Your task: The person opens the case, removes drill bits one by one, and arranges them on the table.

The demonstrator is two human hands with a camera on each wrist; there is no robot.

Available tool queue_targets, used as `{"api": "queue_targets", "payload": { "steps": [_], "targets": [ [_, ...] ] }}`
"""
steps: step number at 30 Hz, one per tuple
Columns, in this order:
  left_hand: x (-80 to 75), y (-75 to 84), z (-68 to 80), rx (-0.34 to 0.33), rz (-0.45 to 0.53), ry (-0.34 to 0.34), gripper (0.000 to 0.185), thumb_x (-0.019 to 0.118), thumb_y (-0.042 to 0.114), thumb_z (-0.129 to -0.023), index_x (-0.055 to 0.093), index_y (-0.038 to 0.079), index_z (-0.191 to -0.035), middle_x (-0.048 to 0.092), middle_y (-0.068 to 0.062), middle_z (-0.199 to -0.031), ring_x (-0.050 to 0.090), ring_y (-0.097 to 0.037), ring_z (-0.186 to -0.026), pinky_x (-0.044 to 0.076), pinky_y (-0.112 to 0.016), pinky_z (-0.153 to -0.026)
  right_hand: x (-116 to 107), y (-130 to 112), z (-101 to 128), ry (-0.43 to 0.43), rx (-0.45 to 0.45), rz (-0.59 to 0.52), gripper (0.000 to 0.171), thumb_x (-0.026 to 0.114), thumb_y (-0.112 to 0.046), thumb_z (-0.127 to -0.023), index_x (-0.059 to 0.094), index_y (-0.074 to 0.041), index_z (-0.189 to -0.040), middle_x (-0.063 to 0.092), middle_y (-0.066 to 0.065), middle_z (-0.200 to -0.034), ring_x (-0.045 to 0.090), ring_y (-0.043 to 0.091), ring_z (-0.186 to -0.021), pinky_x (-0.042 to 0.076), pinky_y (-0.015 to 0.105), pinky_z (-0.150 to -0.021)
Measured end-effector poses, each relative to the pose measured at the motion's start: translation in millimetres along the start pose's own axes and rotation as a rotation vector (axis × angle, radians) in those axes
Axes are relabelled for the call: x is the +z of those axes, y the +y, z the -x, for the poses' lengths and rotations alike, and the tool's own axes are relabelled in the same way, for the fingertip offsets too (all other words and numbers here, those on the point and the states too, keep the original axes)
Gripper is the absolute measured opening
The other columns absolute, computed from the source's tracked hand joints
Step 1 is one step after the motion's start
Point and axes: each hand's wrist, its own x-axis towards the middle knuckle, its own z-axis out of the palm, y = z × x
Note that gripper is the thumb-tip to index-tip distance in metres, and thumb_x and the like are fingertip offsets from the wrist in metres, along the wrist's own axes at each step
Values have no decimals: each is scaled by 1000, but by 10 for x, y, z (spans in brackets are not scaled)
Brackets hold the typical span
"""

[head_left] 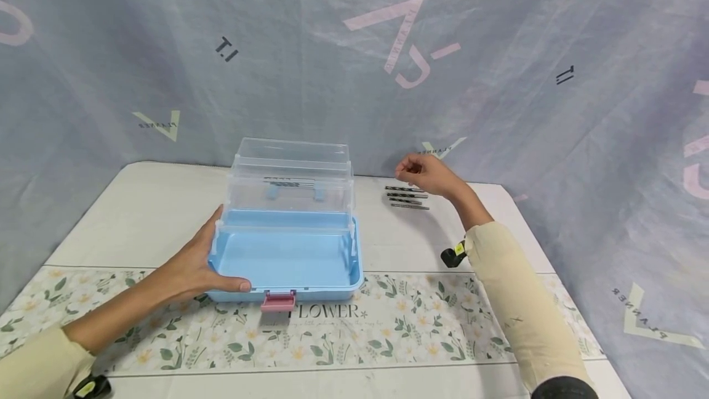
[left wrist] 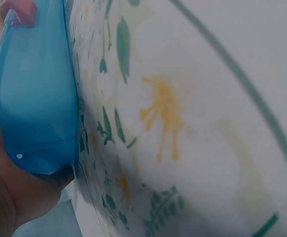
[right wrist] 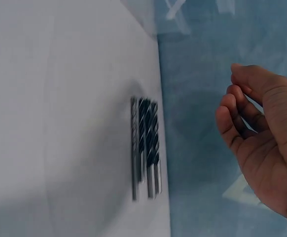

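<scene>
An open tool box with a light blue base and clear fold-out trays stands at the table's middle. My left hand grips its front left corner, thumb laid over the front rim; the left wrist view shows the palm against the blue wall. A clear upper tray holds a few drill bits. Several more drill bits lie in a row on the table right of the box. My right hand hovers just above and behind them, fingers loosely curled and empty, apart from the bits.
A pink latch hangs at the box's front. A floral cloth printed "FLOWER" covers the near table. A bluish backdrop sheet rises right behind the table, close to the drill bits. The table's right edge is near my right forearm.
</scene>
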Motion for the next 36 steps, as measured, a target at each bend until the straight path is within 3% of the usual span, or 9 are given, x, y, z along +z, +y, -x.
{"api": "queue_targets", "payload": {
  "steps": [17, 22, 36],
  "targets": [
    [11, 7, 11, -4, -15, 5, 166, 104, 47, -78, -26, 23, -179, -2, -39, -185, 20, -75, -162, 35, -94, -113, 259, -742, -293, -14, -136, -37, 17, 73, -23, -111, 79, -8, -118, 73, 6, -105, 58, 19, -86, 50, 29, -76],
    [12, 16, 6, 2, -13, 5, 166, 104, 46, -78, -26, 22, -179, -1, -39, -185, 21, -75, -161, 35, -94, -113, 314, -954, -336, -26, -177, -65, 16, 74, -22, -111, 79, -8, -116, 72, 8, -101, 55, 19, -82, 47, 29, -73],
    [10, 19, 4, -2, -15, -2, 165, 103, 46, -79, -26, 19, -179, -3, -39, -185, 20, -76, -161, 35, -95, -112, 548, -1253, -492, -62, -230, -74, 13, 76, -23, -110, 81, -11, -113, 74, 3, -97, 58, 18, -79, 49, 30, -72]
  ]
}}
